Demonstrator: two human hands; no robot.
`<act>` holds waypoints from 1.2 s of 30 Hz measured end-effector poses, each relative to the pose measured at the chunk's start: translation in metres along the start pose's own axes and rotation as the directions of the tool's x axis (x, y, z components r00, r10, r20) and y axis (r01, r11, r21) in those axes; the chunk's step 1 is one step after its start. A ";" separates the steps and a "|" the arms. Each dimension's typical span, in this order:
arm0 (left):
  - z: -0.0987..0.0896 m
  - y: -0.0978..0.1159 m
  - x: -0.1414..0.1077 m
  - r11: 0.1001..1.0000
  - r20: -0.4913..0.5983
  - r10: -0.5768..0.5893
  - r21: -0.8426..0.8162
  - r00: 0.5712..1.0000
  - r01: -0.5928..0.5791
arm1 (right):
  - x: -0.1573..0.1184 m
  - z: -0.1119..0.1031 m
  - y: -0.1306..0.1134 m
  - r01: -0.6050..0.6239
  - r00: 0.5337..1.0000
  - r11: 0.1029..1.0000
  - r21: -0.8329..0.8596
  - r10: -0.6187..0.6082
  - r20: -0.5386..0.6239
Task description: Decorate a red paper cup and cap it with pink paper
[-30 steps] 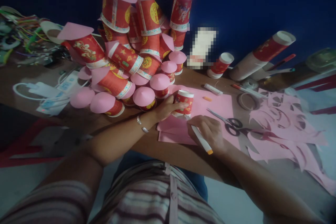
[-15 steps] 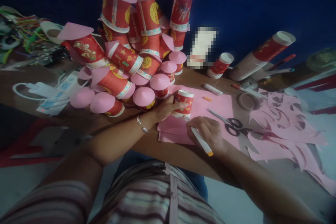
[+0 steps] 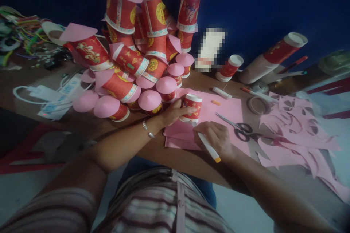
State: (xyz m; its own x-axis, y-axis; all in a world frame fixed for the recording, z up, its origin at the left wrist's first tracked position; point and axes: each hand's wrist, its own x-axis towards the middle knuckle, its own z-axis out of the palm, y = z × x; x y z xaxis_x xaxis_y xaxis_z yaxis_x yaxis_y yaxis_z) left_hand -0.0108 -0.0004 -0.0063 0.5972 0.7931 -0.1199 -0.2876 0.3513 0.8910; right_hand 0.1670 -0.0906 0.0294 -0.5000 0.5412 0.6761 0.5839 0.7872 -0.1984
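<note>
My left hand (image 3: 175, 112) is wrapped round a red paper cup (image 3: 193, 107) with a white rim and printed gold figures, holding it over pink paper (image 3: 180, 133). In my right hand (image 3: 216, 138) is a white marker pen (image 3: 208, 147) with a yellow-orange end pointing toward my body. The pen's other end reaches up to the cup's lower edge; whether it touches is too blurred to tell. A small orange pen cap (image 3: 216, 102) lies on the pink sheet beyond the cup. Scissors (image 3: 242, 130) rest just right of my right hand.
Red cups with pink paper cones (image 3: 150, 100) are stacked at the back left. To the left lies a power strip (image 3: 61, 96) with a white cable. A roll of tape (image 3: 257, 105) and pink paper scraps (image 3: 295, 123) are on the right, near a tall stack of cups (image 3: 273, 58).
My right hand and the marker have shifted very slightly left. The cup and my left hand have hardly moved.
</note>
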 end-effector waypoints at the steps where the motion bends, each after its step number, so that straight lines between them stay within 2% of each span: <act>1: 0.000 0.000 0.000 1.000 0.003 -0.002 0.005 1.000 0.002 | 0.000 0.000 0.000 0.002 1.000 1.000 0.002 -0.002 0.001; 14: 0.001 0.003 -0.002 0.997 0.016 -0.026 0.074 1.000 0.024 | -0.005 0.005 0.002 0.004 1.000 1.000 0.012 -0.004 0.015; 36: 0.002 0.004 -0.002 1.000 0.016 -0.018 0.014 1.000 0.017 | -0.003 0.003 0.002 -0.031 0.999 0.999 -0.012 0.031 -0.023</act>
State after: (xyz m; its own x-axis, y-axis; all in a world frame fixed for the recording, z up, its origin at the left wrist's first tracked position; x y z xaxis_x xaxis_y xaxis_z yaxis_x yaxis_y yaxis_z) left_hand -0.0119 -0.0015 -0.0017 0.6138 0.7789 -0.1287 -0.2666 0.3580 0.8949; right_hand 0.1676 -0.0902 0.0246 -0.4667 0.5583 0.6859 0.6069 0.7663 -0.2108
